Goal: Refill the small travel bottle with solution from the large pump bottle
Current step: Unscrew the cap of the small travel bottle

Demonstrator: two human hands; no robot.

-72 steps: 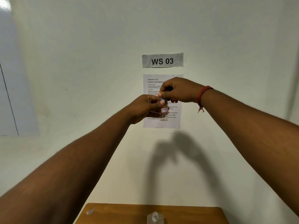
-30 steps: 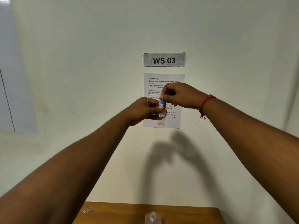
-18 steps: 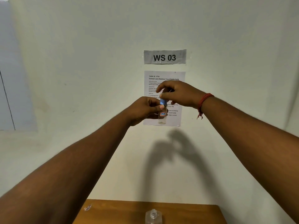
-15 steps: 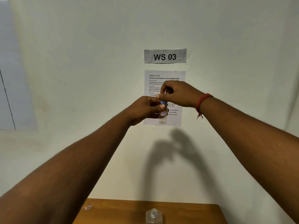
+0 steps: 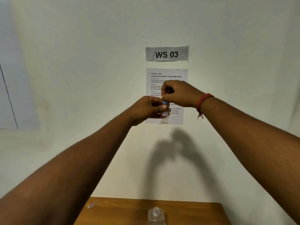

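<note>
I hold a small clear travel bottle [image 5: 164,117] up in front of the wall at arm's length. My left hand [image 5: 148,109] grips its body, which carries a small red and blue label. My right hand [image 5: 177,93] pinches the blue cap [image 5: 165,102] on top of it from above. Whether the cap is loose I cannot tell. The large clear bottle [image 5: 156,215] stands on the wooden table [image 5: 194,213] at the bottom edge of the view, only its neck and shoulders showing, with no pump head on it.
A "WS 03" sign [image 5: 167,53] and a printed task sheet [image 5: 167,75] hang on the white wall behind my hands. A small scrap [image 5: 90,205] lies near the table's far left corner. A red thread band circles my right wrist.
My right hand's fingers have shifted around the blue cap, spreading and closing again, while my left hand kept the bottle nearly still. The view tilted slightly.
</note>
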